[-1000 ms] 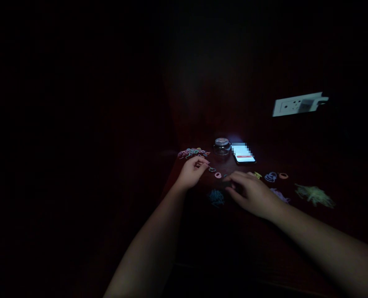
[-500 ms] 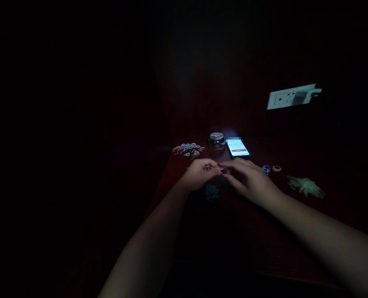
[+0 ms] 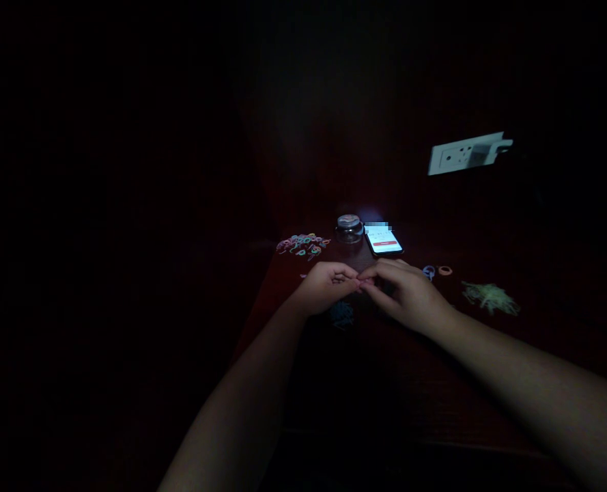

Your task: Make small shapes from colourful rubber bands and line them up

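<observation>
The scene is very dark. My left hand (image 3: 325,287) and my right hand (image 3: 404,292) meet fingertip to fingertip over a dark wooden table (image 3: 385,369), both pinched together around something too small and dim to name. A heap of small coloured rubber bands (image 3: 300,245) lies just beyond my left hand. A bluish clump of bands (image 3: 342,314) lies under and between my wrists.
A lit phone (image 3: 384,240) lies flat behind my hands, beside a small glass jar (image 3: 349,228). To the right are two loose rings (image 3: 436,271) and a pale green clump of bands (image 3: 490,298). A white wall socket (image 3: 467,153) is at the upper right.
My right hand moved left from the table to meet my left hand, and both now pinch together at the fingertips. The view drifted slightly, shifting everything left and up.
</observation>
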